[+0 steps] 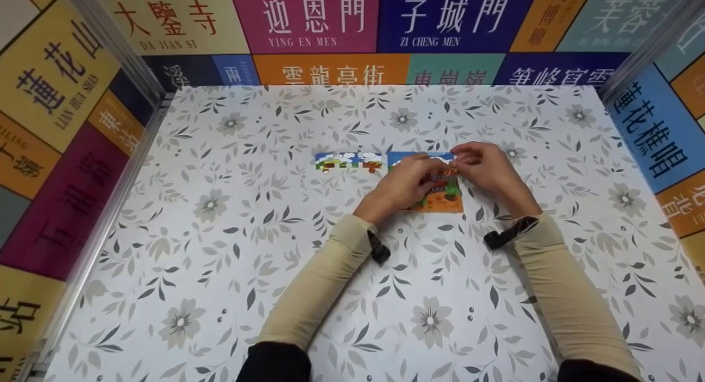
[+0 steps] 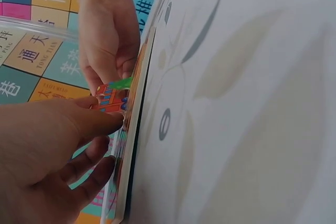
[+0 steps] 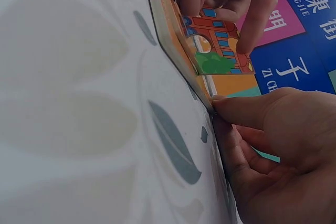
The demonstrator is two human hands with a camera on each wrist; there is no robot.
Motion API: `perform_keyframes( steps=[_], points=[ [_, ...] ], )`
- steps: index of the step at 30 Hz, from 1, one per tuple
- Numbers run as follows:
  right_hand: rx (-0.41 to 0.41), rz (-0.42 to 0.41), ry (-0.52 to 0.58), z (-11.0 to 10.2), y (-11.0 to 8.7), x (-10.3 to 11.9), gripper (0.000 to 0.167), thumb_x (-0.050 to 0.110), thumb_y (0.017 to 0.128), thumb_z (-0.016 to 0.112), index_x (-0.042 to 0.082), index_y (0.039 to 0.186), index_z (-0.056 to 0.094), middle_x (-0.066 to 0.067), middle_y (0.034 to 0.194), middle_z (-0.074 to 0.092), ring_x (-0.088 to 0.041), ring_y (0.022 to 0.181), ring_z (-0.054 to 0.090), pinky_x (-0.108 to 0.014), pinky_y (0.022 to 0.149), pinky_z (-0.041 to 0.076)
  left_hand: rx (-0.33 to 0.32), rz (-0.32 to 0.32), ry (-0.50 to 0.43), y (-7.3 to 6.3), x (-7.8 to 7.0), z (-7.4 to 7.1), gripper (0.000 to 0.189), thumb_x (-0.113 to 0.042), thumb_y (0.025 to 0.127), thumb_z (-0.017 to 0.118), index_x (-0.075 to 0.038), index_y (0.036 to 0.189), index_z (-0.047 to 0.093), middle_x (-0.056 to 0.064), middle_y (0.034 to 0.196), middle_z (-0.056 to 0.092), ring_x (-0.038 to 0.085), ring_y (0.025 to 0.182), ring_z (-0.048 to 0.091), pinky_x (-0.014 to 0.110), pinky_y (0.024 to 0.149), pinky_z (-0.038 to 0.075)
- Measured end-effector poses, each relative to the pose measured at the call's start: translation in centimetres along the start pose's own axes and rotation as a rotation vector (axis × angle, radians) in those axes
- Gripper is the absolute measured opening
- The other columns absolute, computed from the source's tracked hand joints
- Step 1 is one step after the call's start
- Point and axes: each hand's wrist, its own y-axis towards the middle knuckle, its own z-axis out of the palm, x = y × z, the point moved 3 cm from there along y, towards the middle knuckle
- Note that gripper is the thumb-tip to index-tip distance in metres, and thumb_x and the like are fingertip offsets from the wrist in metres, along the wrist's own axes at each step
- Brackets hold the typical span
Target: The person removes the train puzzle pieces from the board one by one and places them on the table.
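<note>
A colourful picture puzzle board (image 1: 440, 204) lies flat on the table, its orange lower part towards the person. Over its middle is the left hand (image 1: 405, 184), which pinches a puzzle piece (image 3: 218, 45) printed with a red vehicle and a green bush. That piece stands tilted above the board in the right wrist view. At the board's far right corner, the right hand (image 1: 487, 164) grips the edge between thumb and fingers (image 3: 241, 111). The left hand hides much of the board from the head view.
Left of the board lie small puzzle pieces (image 1: 348, 162) with blue sky and white clouds. A floral cloth (image 1: 220, 261) covers the table. Panels with large printed characters (image 1: 314, 18) wall in the back and both sides.
</note>
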Motion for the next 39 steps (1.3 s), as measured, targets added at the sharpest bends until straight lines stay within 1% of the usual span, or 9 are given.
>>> perform_keyframes(
  steps=[6,10,14,18,23,27,30,34,39],
  points=[
    [0.002,-0.005,-0.003,0.0,0.0,0.1,0.039,0.024,0.104,0.076,0.006,0.138,0.071,-0.019,0.122,0.076,0.004,0.091,0.068,-0.011,0.081,0.052,0.025,-0.028,0.022,-0.2,-0.3,0.2,0.037,-0.021,0.106,0.07,-0.014,0.142,0.07,0.006,0.119,0.068,0.017,0.095,0.061,0.032,0.082,0.053],
    [0.001,0.0,-0.012,0.0,0.0,0.0,0.038,0.023,0.104,0.075,0.007,0.139,0.071,-0.018,0.123,0.076,0.003,0.093,0.069,-0.011,0.082,0.053,0.015,-0.046,0.015,-0.1,-0.2,0.3,0.034,-0.019,0.107,0.069,-0.012,0.141,0.07,0.007,0.123,0.068,0.018,0.099,0.063,0.032,0.086,0.055],
    [0.003,0.017,-0.026,-0.1,0.0,-0.1,0.038,0.023,0.104,0.075,0.01,0.14,0.07,-0.015,0.125,0.075,-0.007,0.101,0.072,-0.013,0.086,0.053,-0.016,-0.058,-0.001,-0.1,0.0,-0.1,0.032,-0.016,0.108,0.068,-0.015,0.14,0.071,0.006,0.123,0.067,0.018,0.104,0.066,0.03,0.091,0.056],
    [0.013,0.036,-0.034,-0.1,0.1,-0.1,0.039,0.025,0.105,0.074,0.013,0.141,0.07,-0.012,0.126,0.075,-0.019,0.111,0.073,-0.019,0.091,0.054,-0.036,-0.057,-0.008,-0.4,0.2,-0.5,0.032,-0.016,0.108,0.068,-0.017,0.139,0.072,0.006,0.124,0.064,0.019,0.106,0.066,0.03,0.094,0.055],
    [0.024,0.043,-0.031,-0.1,-0.1,-0.1,0.041,0.027,0.105,0.074,0.013,0.143,0.069,-0.013,0.128,0.074,-0.024,0.116,0.072,-0.022,0.093,0.054,-0.048,-0.034,-0.014,-0.8,0.6,-0.9,0.031,-0.016,0.108,0.068,-0.017,0.139,0.072,0.005,0.129,0.062,0.02,0.11,0.066,0.03,0.097,0.054],
    [0.026,0.041,-0.023,-0.1,-0.1,0.0,0.041,0.027,0.104,0.075,0.013,0.143,0.069,-0.013,0.128,0.074,-0.021,0.114,0.072,-0.02,0.092,0.054,-0.061,-0.026,-0.026,-1.3,0.9,-1.5,0.031,-0.016,0.108,0.068,-0.017,0.138,0.073,0.005,0.128,0.063,0.02,0.11,0.067,0.029,0.096,0.055],
    [0.017,0.032,-0.017,-0.1,-0.1,0.0,0.039,0.025,0.104,0.075,0.011,0.141,0.07,-0.013,0.125,0.074,-0.012,0.106,0.072,-0.017,0.089,0.054,-0.05,-0.036,-0.033,-1.7,1.1,-1.8,0.032,-0.016,0.108,0.068,-0.017,0.139,0.072,0.005,0.128,0.064,0.02,0.108,0.068,0.029,0.093,0.056],
    [-0.001,0.004,-0.015,0.0,0.0,0.0,0.038,0.024,0.104,0.076,0.008,0.137,0.072,-0.016,0.121,0.075,-0.001,0.096,0.069,-0.013,0.083,0.053,-0.02,-0.049,-0.024,-2.3,1.5,-2.3,0.034,-0.02,0.11,0.066,-0.017,0.143,0.069,0.004,0.132,0.063,0.019,0.11,0.066,0.03,0.093,0.055],
    [-0.007,-0.006,-0.009,0.0,-0.1,0.0,0.037,0.024,0.104,0.076,0.007,0.136,0.073,-0.017,0.12,0.074,0.002,0.093,0.067,-0.011,0.083,0.052,-0.015,-0.062,-0.018,-2.8,1.8,-3.0,0.035,-0.022,0.11,0.066,-0.017,0.145,0.068,0.004,0.137,0.061,0.02,0.12,0.064,0.033,0.102,0.055]
  ],
)
